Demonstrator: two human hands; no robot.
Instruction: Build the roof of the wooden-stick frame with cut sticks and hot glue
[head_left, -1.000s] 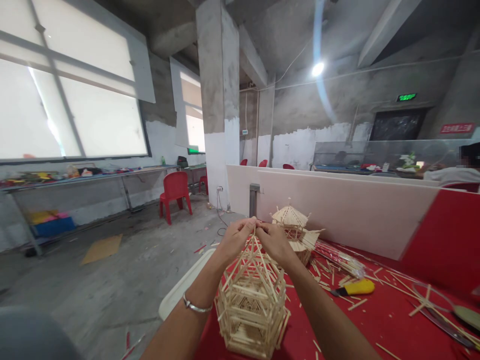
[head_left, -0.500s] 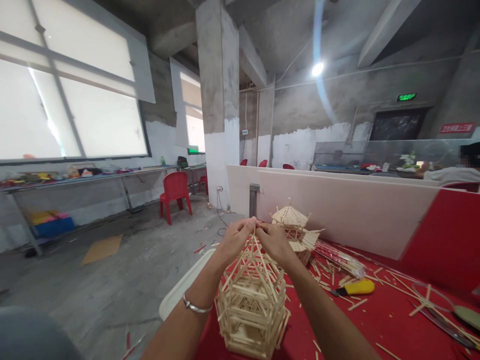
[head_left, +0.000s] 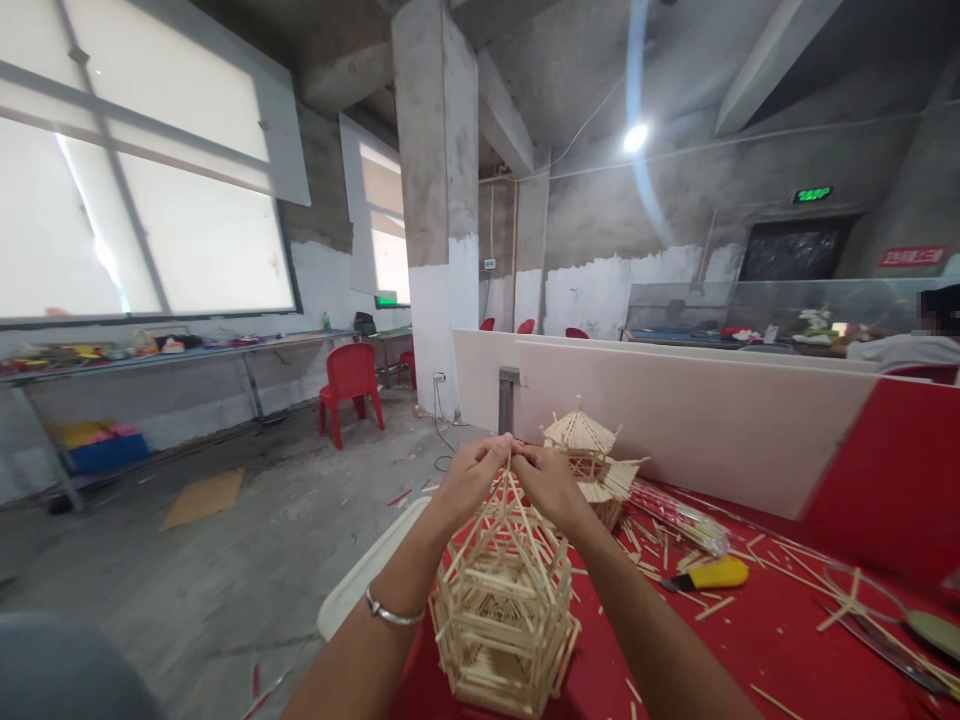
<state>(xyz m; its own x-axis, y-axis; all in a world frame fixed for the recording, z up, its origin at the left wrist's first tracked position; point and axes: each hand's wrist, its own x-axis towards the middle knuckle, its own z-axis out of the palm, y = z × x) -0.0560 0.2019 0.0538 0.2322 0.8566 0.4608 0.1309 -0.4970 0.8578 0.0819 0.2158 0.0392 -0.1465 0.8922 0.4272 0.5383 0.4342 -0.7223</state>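
Note:
A pagoda model of thin wooden sticks (head_left: 501, 610) stands upright on the red tabletop, its slanting roof sticks meeting at a peak. At that peak, my left hand (head_left: 478, 470) pinches the stick ends from the left. My right hand (head_left: 546, 478) pinches there from the right, its fingertips close against those of the left. The exact tips between my fingers are hidden. Behind my right hand stands a second stick pagoda (head_left: 581, 440) with a closed, pointed roof.
Loose sticks, a yellow-handled utility knife (head_left: 709, 575) and plastic-wrapped sticks (head_left: 682, 515) lie to the right on the red tabletop (head_left: 675, 665). A white board (head_left: 660, 420) borders the far side. A pale tray (head_left: 367, 570) sits at left; a red chair (head_left: 351, 385) stands beyond. Another person (head_left: 900, 350) sits far right.

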